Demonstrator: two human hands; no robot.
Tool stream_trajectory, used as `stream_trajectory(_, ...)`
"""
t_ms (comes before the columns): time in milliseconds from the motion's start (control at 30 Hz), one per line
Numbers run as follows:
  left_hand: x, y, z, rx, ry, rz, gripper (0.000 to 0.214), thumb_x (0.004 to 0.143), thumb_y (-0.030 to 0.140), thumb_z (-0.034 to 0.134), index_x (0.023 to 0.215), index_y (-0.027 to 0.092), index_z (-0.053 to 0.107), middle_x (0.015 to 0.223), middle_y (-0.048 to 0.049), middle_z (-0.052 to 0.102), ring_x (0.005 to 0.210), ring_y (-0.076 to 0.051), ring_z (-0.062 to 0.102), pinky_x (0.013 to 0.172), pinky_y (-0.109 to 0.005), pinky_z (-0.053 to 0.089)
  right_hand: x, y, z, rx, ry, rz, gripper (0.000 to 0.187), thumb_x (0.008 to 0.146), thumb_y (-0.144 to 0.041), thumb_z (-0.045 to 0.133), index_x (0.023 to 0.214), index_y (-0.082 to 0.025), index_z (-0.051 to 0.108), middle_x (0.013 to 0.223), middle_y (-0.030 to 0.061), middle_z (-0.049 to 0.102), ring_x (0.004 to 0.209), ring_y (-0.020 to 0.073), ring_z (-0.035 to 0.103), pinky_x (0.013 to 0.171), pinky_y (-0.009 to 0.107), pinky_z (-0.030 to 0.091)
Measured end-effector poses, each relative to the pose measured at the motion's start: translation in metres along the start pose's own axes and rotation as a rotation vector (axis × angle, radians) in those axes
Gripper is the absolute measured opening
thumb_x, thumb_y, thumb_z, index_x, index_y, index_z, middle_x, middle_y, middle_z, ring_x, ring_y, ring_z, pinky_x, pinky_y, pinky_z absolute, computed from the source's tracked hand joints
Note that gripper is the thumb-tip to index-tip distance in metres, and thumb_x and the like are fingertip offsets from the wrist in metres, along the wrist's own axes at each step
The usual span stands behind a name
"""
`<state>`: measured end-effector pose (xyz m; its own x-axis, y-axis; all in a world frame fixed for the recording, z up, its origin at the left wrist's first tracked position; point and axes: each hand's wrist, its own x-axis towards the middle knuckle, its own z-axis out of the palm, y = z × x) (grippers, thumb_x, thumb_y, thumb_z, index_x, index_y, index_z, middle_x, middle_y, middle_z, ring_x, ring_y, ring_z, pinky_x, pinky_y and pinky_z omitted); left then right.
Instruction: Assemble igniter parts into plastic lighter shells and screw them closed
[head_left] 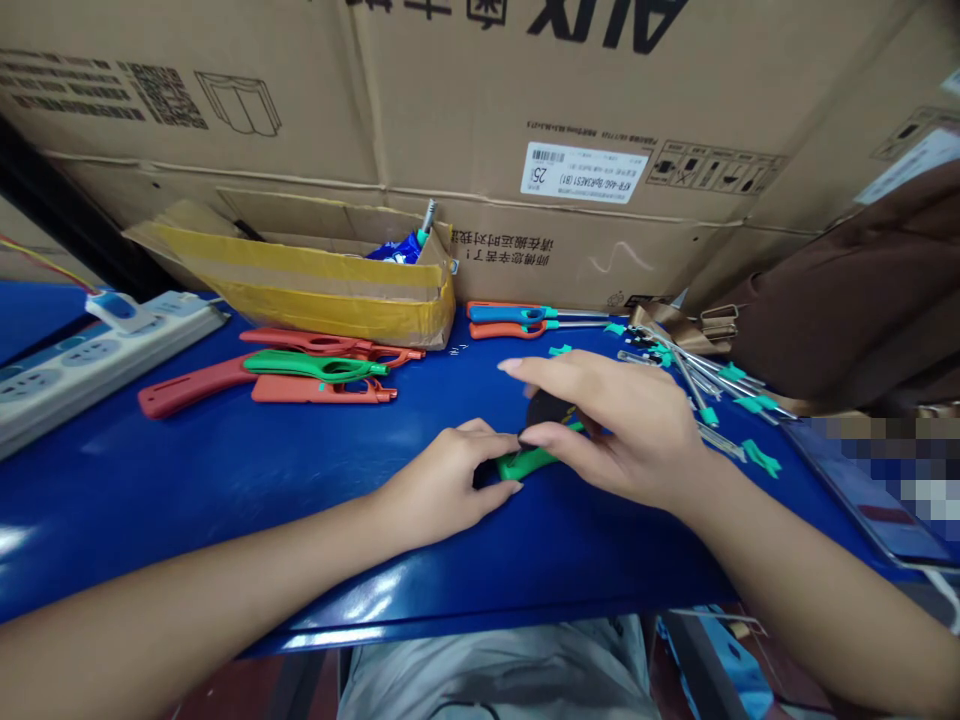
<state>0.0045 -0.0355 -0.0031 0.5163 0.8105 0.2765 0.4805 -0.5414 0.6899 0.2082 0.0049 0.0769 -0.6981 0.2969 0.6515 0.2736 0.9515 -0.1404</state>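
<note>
On the blue table, my left hand [450,478] pinches one end of a green lighter handle [534,460] between thumb and fingers. Over it, my right hand [626,425] is curled around a black screwdriver [549,408] with yellow marks, its dark shaft pointing down at the handle near my left fingertips. Its tip is too small to make out. My right hand covers the far part of the green handle. Metal lighter tubes [694,370] with teal pieces lie loosely beyond my right hand.
Red lighter handles [199,385] and a green one [319,366] lie at left, near a power strip [97,350]. Lighters with tubes [506,315] lie before a yellow-taped carton [322,300]. A large cardboard box [450,120] stands behind; a phone-like device [870,490] is at right.
</note>
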Motion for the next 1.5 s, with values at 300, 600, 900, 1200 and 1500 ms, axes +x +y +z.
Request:
stream_trajectory(300,0.000,0.000,0.000,-0.002,0.004,-0.004,0.018,0.088,0.016,0.071,0.106,0.020,0.072,0.102,-0.0037,0.075,0.094,-0.021,0.067,0.085,-0.033,0.052,0.005,-0.006,-0.003,0.168,-0.040,0.034,0.025,0.101,-0.022,0.056,0.123,-0.023,0.066,0.104,0.0046,0.075,0.094,0.0153,0.070,0.081,0.026,0.056)
stream_trajectory(600,0.000,0.004,-0.002,0.048,-0.016,-0.046,0.021,0.087,0.018,0.072,0.108,0.019,0.073,0.095,-0.0051,0.074,0.091,-0.022,0.068,0.083,-0.034,0.054,0.004,-0.006,-0.003,-0.005,0.075,0.078,0.027,0.101,-0.034,0.059,0.123,-0.021,0.068,0.101,0.0039,0.078,0.079,0.0142,0.072,0.072,0.025,0.057)
stream_trajectory(900,-0.004,0.008,-0.022,0.320,-0.055,-0.047,0.045,0.085,0.018,0.063,0.130,0.017,0.062,0.121,-0.0111,0.066,0.112,-0.029,0.062,0.102,-0.047,0.050,-0.005,0.063,-0.038,0.483,0.475,0.643,0.025,0.084,-0.040,0.080,0.088,-0.020,0.066,0.062,-0.0032,0.066,0.044,0.0128,0.065,0.042,0.023,0.055)
stream_trajectory(1200,-0.001,-0.008,-0.018,0.396,-0.068,-0.029,0.036,0.099,0.040,0.060,0.130,0.023,0.063,0.124,-0.0095,0.060,0.113,-0.028,0.057,0.103,-0.048,0.047,-0.056,0.119,-0.010,0.632,0.128,0.940,0.048,0.071,-0.056,0.083,0.100,-0.022,0.066,0.096,0.0038,0.070,0.085,0.0224,0.074,0.083,0.047,0.066)
stream_trajectory(1500,0.002,-0.016,-0.034,0.358,-0.090,0.036,0.026,0.105,0.034,0.049,0.126,0.020,0.053,0.121,-0.0087,0.065,0.111,-0.024,0.062,0.098,-0.041,0.051,-0.065,0.124,-0.001,0.086,-0.186,0.644,0.024,0.085,-0.028,0.068,0.108,-0.022,0.070,0.108,0.0092,0.071,0.098,0.0261,0.067,0.093,0.048,0.055)
